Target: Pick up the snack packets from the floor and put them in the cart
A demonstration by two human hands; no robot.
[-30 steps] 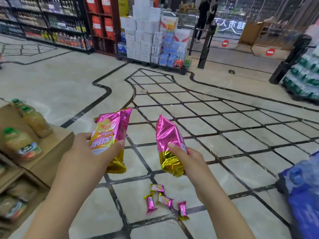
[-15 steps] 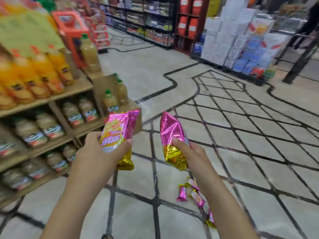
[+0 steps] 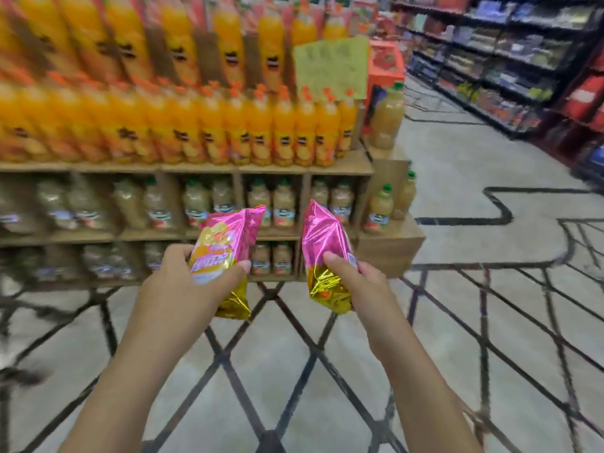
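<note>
Grips are both holding tight. The left grip (image 3: 183, 279) is wrapping round the left packet (image 3: 222, 243), with the thumb pressing across its printed pink front. The right grip (image 3: 356, 286) is pinching the right packet (image 3: 323, 243) low down, just above its gold end. Both packets are riding upright and side by side, near each other but not touching, well above the floor (image 3: 294, 371).

Now look at what is changing. The view is swinging hard to the left and everything is smearing with the turn. A second ago open tiled floor was filling the far scene. Now a wooden shelf (image 3: 196, 168) is looming straight ahead, with orange drink bottles (image 3: 228, 132) lining its top and paler juice bottles (image 3: 281, 204) sitting in the bays below. The little pink sweets that were lying on the floor beneath the wrists half a second ago are dropping out of sight.

So the person is looking like someone turning with the load to find the cart, which is not showing anywhere yet. Two packets are travelling safely, but the drop-off is still waiting, and those small ones are probably needing a return trip.
</note>
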